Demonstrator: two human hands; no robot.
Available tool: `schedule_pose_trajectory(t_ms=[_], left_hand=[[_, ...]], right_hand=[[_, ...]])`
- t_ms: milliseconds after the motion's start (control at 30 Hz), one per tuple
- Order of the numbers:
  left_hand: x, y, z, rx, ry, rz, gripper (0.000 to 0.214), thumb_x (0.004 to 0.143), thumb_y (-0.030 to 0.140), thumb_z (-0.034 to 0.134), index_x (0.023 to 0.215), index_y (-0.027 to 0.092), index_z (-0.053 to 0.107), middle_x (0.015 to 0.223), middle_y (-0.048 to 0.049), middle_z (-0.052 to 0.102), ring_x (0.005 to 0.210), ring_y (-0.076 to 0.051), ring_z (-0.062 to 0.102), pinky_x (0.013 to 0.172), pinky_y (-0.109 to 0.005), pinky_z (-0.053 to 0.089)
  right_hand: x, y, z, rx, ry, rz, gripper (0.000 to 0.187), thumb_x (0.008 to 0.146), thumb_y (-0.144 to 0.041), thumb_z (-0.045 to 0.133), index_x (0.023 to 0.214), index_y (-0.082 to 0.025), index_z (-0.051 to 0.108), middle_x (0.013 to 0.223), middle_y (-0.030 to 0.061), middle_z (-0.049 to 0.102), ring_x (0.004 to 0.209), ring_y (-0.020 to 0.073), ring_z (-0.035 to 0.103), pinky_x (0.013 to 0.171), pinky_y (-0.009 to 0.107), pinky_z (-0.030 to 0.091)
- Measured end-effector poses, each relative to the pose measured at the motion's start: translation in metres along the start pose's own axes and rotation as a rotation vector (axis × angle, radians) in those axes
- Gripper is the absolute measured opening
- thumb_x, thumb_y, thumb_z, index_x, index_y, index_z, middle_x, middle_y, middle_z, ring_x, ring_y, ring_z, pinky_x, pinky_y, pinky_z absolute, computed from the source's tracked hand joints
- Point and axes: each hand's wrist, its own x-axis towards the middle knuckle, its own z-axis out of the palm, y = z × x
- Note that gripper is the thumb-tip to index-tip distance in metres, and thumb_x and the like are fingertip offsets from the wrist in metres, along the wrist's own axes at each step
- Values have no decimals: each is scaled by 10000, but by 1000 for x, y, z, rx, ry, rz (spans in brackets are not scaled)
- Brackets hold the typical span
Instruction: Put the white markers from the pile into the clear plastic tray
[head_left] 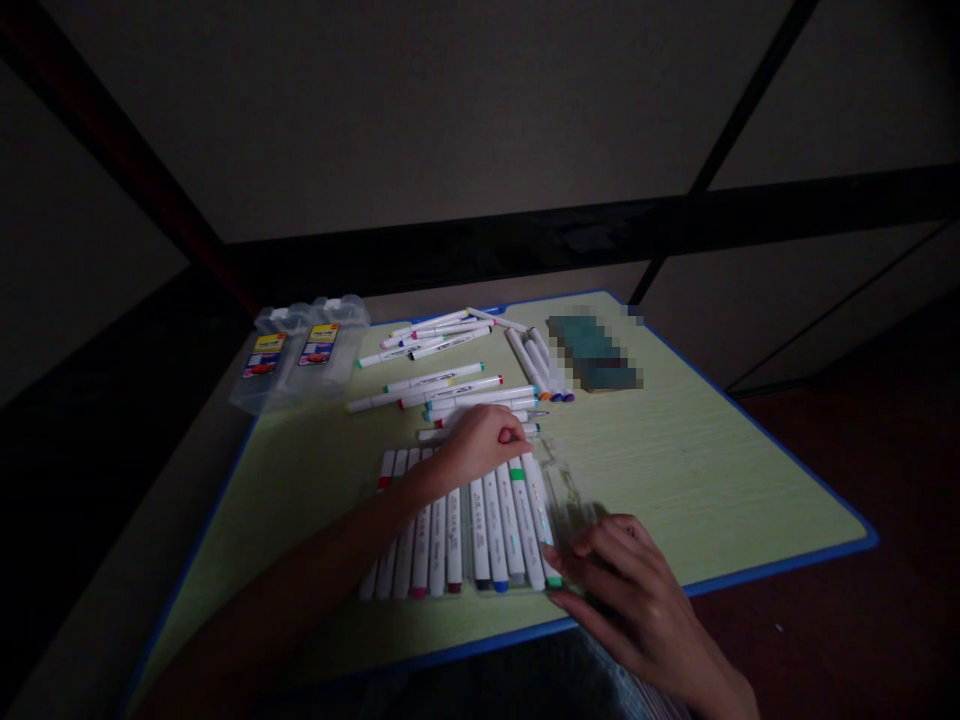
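My left hand (480,442) reaches across a row of white markers (457,525) lying side by side in a clear plastic case (574,500). Its fingers are pinched on the top end of one marker near the right of the row. My right hand (630,590) rests at the case's lower right corner, fingers curled against its edge and the last markers' coloured caps. Loose white markers (450,385) with coloured caps lie scattered just beyond the left hand.
The pale green table (712,470) has a blue rim. Two clear plastic boxes (300,350) with yellow labels stand at the far left. A blurred teal object (596,350) lies at the far right, beside three markers (536,362). Dark floor surrounds the table.
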Motion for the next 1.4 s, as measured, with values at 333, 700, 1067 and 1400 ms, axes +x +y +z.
schedule_pose_trajectory(t_ms=[333, 700, 1067, 1400], left_hand=[[-1, 1, -1, -59, 40, -60, 85, 640, 194, 663, 605, 130, 619, 535, 42, 488, 496, -68, 415, 470, -197, 285], [-1, 3, -3, -25, 53, -62, 195, 640, 211, 670, 516, 129, 543, 508, 48, 461, 479, -61, 392, 471, -204, 266], [1, 1, -2, 17, 54, -36, 236, 636, 219, 679, 489, 135, 515, 507, 49, 448, 483, -65, 395, 469, -201, 256], [-3, 5, -2, 185, 111, 35, 254, 696, 256, 627, 492, 138, 532, 521, 25, 475, 491, -78, 393, 492, -222, 264]], right_hand=[[1, -2, 0, 26, 40, 28, 227, 855, -287, 493, 1014, -195, 627, 752, 26, 604, 726, 164, 524, 741, 356, 381], [2, -2, 0, 39, 71, 27, 213, 852, -291, 505, 992, -195, 634, 723, 20, 595, 703, 161, 510, 712, 335, 369], [2, -2, 0, 69, 58, 38, 214, 839, -279, 522, 1003, -195, 631, 704, 12, 601, 676, 153, 504, 696, 336, 370], [0, -2, 0, 35, 26, 42, 214, 832, -279, 529, 1004, -201, 629, 714, 14, 601, 689, 160, 518, 698, 346, 374]])
